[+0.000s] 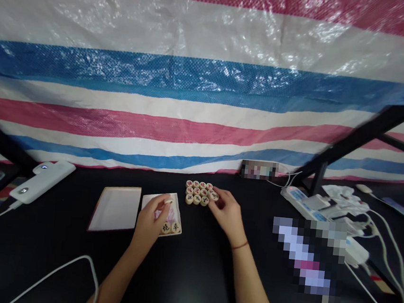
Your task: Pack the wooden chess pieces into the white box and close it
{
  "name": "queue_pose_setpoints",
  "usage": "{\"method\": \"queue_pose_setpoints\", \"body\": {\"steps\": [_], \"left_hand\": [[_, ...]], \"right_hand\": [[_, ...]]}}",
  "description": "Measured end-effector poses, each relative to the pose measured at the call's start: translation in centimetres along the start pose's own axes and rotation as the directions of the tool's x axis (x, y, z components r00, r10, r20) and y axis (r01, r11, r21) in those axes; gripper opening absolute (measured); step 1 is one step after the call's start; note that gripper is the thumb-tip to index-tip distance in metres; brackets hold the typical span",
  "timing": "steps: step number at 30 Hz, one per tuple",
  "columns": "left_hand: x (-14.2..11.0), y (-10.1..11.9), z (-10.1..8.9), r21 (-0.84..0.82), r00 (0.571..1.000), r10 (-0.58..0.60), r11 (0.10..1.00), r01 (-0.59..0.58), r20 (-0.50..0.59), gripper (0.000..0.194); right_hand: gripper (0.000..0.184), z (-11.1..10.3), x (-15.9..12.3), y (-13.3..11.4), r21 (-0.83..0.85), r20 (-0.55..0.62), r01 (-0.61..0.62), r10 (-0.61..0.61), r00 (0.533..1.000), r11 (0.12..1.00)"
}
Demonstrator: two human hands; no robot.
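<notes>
Several round Chinese chess pieces (197, 191) stand together in rows on the black table, some with red characters and the front ones with black. My right hand (227, 213) pinches a chess piece (213, 196) at the right end of this group. Over a shallow white box (179, 210), my left hand (154, 217) holds another chess piece (169, 201) between thumb and fingers. Two black-marked pieces (170, 228) lie in the near part of the box, with something pinkish behind them. Left of the box lies its open lid (115, 209), pale inside.
On the right are power strips (307, 204) with plugs and white cables, and a blurred-out device (302, 259). A white device (43, 183) with a cable sits at the left. A striped plastic sheet (189, 131) hangs behind the table, with black frame bars (353, 142) at the sides.
</notes>
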State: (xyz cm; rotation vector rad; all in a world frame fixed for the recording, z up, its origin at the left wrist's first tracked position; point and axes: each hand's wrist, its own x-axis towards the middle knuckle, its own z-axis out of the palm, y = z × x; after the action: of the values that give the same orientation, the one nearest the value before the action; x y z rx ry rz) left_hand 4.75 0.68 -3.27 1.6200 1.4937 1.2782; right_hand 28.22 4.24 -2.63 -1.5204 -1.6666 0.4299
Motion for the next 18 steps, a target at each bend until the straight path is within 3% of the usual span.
{"method": "queue_pose_setpoints", "body": {"steps": [4,10,13,16,18], "left_hand": [[0.2,-0.9,0.2,-0.036,0.999,0.014,0.999,-0.016,-0.033,0.020],[0.1,-0.7,0.3,0.006,1.000,-0.017,1.000,0.017,0.003,0.026],[0.0,-0.1,0.1,0.058,0.999,0.017,0.998,-0.019,0.032,0.028],[-0.2,0.5,0.2,0.147,0.994,0.082,0.985,-0.093,0.078,0.026],[-0.6,0.6,0.6,0.193,0.986,0.129,0.970,-0.148,0.109,0.024]], "right_hand": [[0.026,-0.9,0.3,2.7,-0.131,0.098,-0.143,0.157,0.983,0.981],[0.011,-0.7,0.0,3.4,-0.246,0.188,-0.111,0.160,0.969,0.963],[0.014,-0.9,0.2,2.8,-0.202,0.162,-0.071,0.105,0.981,0.977],[0.019,-0.8,0.1,0.8,-0.054,0.115,-0.037,0.044,0.992,0.998],[0.022,-0.2,-0.3,-1.2,0.106,0.184,-0.027,0.007,0.983,0.994]]}}
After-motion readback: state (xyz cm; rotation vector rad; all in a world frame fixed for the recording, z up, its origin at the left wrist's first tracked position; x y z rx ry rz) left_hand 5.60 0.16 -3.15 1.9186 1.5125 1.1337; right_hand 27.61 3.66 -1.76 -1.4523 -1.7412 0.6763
